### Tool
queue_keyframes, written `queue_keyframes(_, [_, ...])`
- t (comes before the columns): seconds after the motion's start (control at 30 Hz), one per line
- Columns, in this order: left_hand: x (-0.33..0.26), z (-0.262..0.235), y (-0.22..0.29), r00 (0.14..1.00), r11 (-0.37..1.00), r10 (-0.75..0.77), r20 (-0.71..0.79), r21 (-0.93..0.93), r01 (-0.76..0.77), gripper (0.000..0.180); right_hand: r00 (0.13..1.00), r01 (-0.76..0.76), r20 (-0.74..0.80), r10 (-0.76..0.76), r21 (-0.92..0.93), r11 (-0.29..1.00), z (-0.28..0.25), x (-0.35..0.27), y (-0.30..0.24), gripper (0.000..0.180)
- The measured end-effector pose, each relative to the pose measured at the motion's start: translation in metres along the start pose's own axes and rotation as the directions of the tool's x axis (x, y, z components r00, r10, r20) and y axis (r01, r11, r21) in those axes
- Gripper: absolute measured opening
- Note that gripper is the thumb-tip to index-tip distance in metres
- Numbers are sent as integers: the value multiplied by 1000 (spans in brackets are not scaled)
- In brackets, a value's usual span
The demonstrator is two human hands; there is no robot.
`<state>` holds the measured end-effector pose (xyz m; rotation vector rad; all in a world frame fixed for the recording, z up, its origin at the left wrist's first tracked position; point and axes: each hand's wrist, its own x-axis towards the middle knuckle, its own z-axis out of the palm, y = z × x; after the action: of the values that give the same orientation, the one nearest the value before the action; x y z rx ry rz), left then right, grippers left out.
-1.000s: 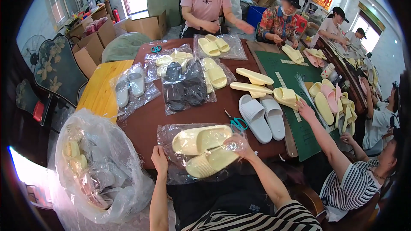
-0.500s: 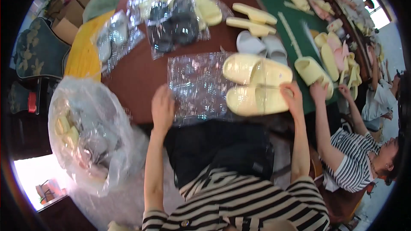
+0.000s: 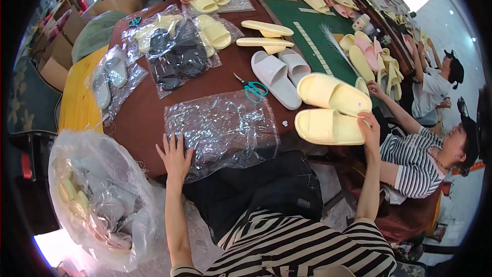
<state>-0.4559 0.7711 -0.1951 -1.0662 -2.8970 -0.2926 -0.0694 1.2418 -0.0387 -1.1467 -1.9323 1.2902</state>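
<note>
My right hand grips a pair of pale yellow slippers by one end, thumb on top, and holds them at the table's near right edge. Fingers spread, my left hand rests on the near left corner of a clear plastic bag, which lies flat and crinkled on the brown table. Teal-handled scissors lie just beyond the bag. Beside them sits a pair of pale grey slippers.
Bagged dark slippers and bagged grey slippers lie farther left. More yellow slippers stand on edge. A large plastic sack of slippers is at my left. At right, a co-worker's hand reaches toward the green mat.
The yellow slippers have moved right, off the plastic bag, in my right hand. My left hand has come down spread onto the bag. The whole view has shifted, uncovering the scissors.
</note>
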Motion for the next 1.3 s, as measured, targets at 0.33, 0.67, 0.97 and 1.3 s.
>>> queue_keyframes(0.33, [-4, 32, 25, 994, 980, 111, -12, -164, -111, 64, 902, 163, -414, 127, 596, 786, 155, 103, 32, 31])
queue_keyframes(0.67, [15, -5, 26, 999, 981, -30, 26, -192, 35, 48, 986, -98, -101, 134, 299, 949, 184, 62, 50, 70])
queue_keyframes(0.97, [18, 48, 20, 986, 970, -148, -80, -206, 129, 60, 697, -259, 707, 121, 91, 962, 237, -81, 84, 35])
queue_keyframes(1.3, [-32, 42, 6, 999, 1000, 5, -46, 11, -4, 64, 524, -499, 772, 361, -65, 864, 201, -50, 77, 20])
